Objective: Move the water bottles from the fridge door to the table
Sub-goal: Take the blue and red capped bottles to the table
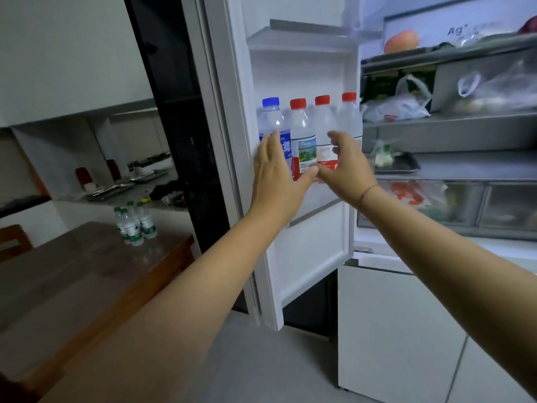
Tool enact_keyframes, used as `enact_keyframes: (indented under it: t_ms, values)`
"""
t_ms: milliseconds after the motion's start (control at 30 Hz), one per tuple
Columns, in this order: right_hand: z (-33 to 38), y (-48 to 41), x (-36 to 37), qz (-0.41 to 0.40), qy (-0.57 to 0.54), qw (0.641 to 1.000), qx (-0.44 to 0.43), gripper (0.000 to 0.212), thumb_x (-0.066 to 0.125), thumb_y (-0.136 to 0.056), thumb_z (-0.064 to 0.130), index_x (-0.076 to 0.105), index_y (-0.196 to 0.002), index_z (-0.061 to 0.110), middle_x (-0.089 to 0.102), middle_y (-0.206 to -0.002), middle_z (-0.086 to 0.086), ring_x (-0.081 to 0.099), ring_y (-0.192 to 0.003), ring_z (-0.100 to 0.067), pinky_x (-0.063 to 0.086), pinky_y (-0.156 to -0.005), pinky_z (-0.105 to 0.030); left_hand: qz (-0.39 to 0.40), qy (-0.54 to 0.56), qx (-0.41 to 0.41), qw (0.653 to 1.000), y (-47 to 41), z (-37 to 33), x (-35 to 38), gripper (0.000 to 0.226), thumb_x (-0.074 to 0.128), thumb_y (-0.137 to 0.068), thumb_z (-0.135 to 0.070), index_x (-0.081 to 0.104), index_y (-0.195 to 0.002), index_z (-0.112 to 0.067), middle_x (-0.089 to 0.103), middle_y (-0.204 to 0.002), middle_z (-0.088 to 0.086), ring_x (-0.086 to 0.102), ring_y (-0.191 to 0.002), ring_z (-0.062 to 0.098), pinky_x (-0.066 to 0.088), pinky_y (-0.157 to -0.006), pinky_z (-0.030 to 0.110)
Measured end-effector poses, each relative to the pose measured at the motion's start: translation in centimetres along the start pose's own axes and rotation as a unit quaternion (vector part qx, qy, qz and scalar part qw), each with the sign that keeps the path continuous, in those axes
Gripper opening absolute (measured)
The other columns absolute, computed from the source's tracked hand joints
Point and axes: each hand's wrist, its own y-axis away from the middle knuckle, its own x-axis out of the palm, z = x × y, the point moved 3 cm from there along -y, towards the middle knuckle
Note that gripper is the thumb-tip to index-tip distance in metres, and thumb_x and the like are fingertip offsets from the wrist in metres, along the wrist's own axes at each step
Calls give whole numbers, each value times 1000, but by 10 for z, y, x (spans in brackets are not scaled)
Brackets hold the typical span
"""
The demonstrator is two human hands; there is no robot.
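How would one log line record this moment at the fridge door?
stage: reach | left hand: open, before blue-capped bottle | right hand: open, before red-capped bottles | fridge door: four bottles | table: green-capped bottles

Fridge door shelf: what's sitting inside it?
Four upright bottles in a row: one blue-capped bottle and three red-capped bottles beside it. The left hand and right hand cover their lower parts, so their bases cannot be seen.

Left hand (276, 170) and right hand (345, 164) at 4 water bottles (300, 123) in fridge door (308, 251); green-capped bottles (135, 225) on table (72, 280).
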Motion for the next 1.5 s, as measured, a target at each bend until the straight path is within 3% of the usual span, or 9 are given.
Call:
enact_keyframes:
  t_ms: [200, 433, 633, 767, 867, 967, 1167, 1367, 1500]
  values:
    - [-15, -28, 11, 26, -79, 996, 20, 76, 73, -80, 19, 31, -143, 19, 42, -143, -6, 41, -130, -20, 49, -97, -49, -14, 14, -52, 998, -19, 3, 23, 97, 63, -87, -40, -6, -151, -16, -13, -160, 3, -8, -148, 21, 10, -120, 39]
    - [-27, -62, 27, 51, -108, 993, -5, 73, 71, -81, 24, 31, -142, 21, 45, -142, -3, 45, -128, -17, 39, -97, -27, -95, 48, -68, 992, -22, 0, 35, 91, 63, -89, -25, -4, -151, -20, -7, -161, 0, 0, -148, 19, 28, -116, 39]
    - [-37, -90, 36, 110, -151, 982, -15, 74, 70, -82, 28, 28, -143, 23, 49, -140, -2, 53, -114, -12, 47, -90, -30, -156, 28, -135, 978, -33, 1, 52, 93, 65, -87, -25, -4, -151, -22, -4, -160, -5, 9, -146, 19, 32, -114, 41]
    - [-41, -99, 38, 140, -157, 977, -33, 80, 70, -82, 32, 24, -147, 21, 51, -138, -3, 51, -109, -9, 45, -91, -32, -213, -32, -155, 964, -41, 7, 61, 90, 68, -84, -24, 7, -150, -17, 11, -157, 3, 19, -142, 23, 35, -112, 44]
    - [-41, -108, 38, 156, -134, 978, -40, 84, 68, -82, 39, 21, -148, 19, 45, -141, -7, 49, -123, -20, 43, -98, -37, -239, -50, -187, 952, -44, 12, 66, 86, 70, -82, -24, 15, -148, -16, 27, -147, 6, 31, -134, 23, 38, -109, 44]
    - [-40, -111, 35, 169, -88, 979, -77, 71, 66, -82, 45, 37, -140, 19, 48, -128, -6, 53, -116, -25, 46, -97, -39, -253, -66, -215, 941, -49, 14, 69, 83, 69, -83, -28, 17, -148, -17, 31, -146, 6, 32, -134, 23, 33, -111, 44]
    - [-51, -112, 35, 199, -158, 965, -69, 59, 66, -83, 41, 39, -132, 22, 51, -106, 8, 53, -84, -6, 45, -66, -18, -263, -98, -226, 933, -54, 13, 70, 75, 70, -82, -31, 28, -143, -20, 37, -135, 4, 38, -124, 18, 35, -103, 33]
    - [-57, -111, 40, 250, -209, 944, -46, 71, 76, -76, 31, 34, -132, 18, 50, -108, 9, 56, -88, -9, 45, -64, -16, -245, 65, -235, 938, -55, 16, 65, 72, 73, -81, -19, 30, -137, -22, 47, -129, -2, 49, -108, 10, 40, -70, 11]
    - [-56, -108, 41, 242, -193, 948, -72, 65, 80, -69, 35, 45, -122, 20, 53, -118, -3, 56, -93, -13, 47, -72, -22, -225, 52, -250, 940, -56, 21, 60, 71, 77, -76, -27, 37, -133, -16, 49, -127, 3, 53, -112, 16, 46, -78, 21]
